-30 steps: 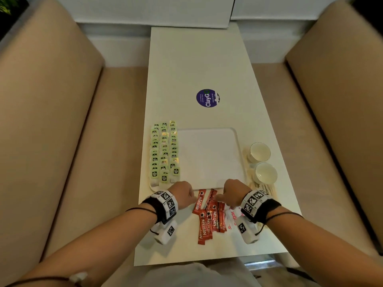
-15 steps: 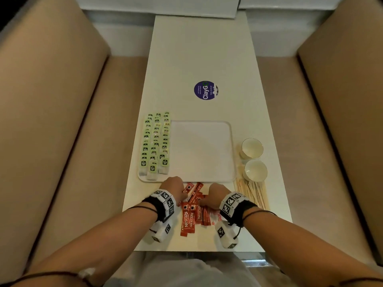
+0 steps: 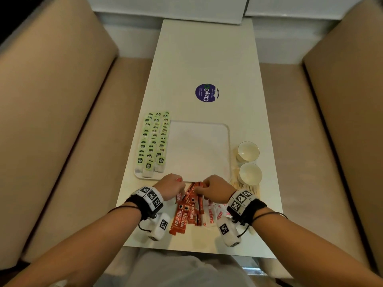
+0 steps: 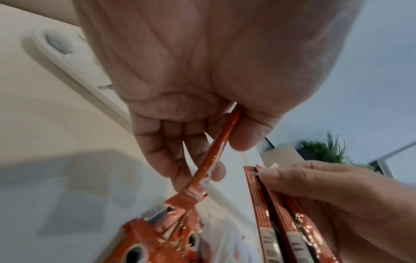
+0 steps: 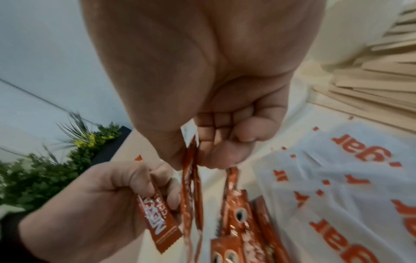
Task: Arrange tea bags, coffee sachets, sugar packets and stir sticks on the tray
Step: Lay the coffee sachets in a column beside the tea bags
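Coffee sachets [image 3: 187, 206] lie fanned on the tabletop [image 3: 205, 59] directly under both hands, just short of the tray's near rim. Left hand [image 3: 170, 186]: fingers [image 4: 157, 151] and thumb curled round the upper end of a single sachet [image 4: 211, 156], whose lower crimped end hangs toward the pile. Right hand [image 3: 215, 188]: fingers [image 5: 216, 142] and thumb pinch a small bundle of sachets [image 5: 191, 178] near their top edges, the rest dangling.

Handling, as judged: each sachet is a light, narrow foil stick, limp along its length and glossy, so it will slide against its neighbours and splay if held loosely. A pinch across the flat crimped end, or at mid-length for a bundle, should give the firmest hold.

Beyond the fingertips, the tray [image 3: 228, 141] carries rows of tea bags [image 3: 153, 141] on its left part; the remainder is bare. To the right of the right hand lie stir sticks [image 3: 248, 187] and two cups [image 3: 248, 162]; nearer the wrist, beside the coffee pile, sugar packets [image 3: 215, 214] rest flat, thin and easily creased.
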The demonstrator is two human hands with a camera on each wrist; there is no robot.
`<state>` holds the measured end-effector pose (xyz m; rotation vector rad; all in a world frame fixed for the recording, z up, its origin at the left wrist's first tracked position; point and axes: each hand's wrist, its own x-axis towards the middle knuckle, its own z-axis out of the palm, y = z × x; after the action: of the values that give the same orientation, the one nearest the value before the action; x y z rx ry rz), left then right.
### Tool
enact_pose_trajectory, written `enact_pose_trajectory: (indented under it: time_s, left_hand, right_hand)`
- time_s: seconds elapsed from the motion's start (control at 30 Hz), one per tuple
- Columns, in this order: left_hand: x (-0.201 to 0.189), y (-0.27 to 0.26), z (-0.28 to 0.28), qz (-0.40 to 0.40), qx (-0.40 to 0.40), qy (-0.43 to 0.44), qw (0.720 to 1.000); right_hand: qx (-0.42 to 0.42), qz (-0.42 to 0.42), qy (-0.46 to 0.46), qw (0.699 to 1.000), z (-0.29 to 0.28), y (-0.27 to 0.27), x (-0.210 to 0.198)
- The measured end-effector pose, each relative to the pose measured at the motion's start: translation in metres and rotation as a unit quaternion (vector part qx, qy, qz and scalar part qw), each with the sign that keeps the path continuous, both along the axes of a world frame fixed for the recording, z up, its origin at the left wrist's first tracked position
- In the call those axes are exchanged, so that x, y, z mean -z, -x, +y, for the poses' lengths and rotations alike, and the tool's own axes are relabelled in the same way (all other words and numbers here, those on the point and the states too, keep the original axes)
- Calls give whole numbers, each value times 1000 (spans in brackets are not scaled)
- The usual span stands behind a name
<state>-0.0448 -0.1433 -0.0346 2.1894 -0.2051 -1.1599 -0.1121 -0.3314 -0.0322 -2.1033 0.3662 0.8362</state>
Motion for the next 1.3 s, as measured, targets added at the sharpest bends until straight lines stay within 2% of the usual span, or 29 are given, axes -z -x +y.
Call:
enact_pose_trajectory:
  time_s: [0.1,0.2,0.3,0.47,0.7,0.83,0.97,1.2,1.3]
  left_hand:
    - [-15,0,-4,35,-83,87,992]
    - [-23,1,-7,96,-183,173,963]
    - [-29,-2,-12,89,-198,218,951]
    - [-35,-10,-16,126,-236,285,920]
    - [-31,-22,-6,54,-216,286,932]
    - [-27,-30,2,21,-226,247,942]
    - [-27,-34,11,5,-223,201,954]
    - [-40,-42,14,47,-238,251,937]
    - [-43,-44,14,38,-234,269,933]
  right_hand:
    - [13,-58,-27,998,-2,-4,-15]
    - [38,-100,-62,992,-2,-11,-30]
    - [55,-130,-94,986,-1,-19,-41]
    - [78,-155,-137,975,4,-31,-50]
    - [95,-143,-175,969,11,-43,-60]
    - [136,-140,-242,950,14,-48,-67]
    - [123,-154,-252,948,13,-51,-70]
    - [116,-159,-231,953,6,-51,-66]
    - [105,-177,-203,957,4,-51,-65]
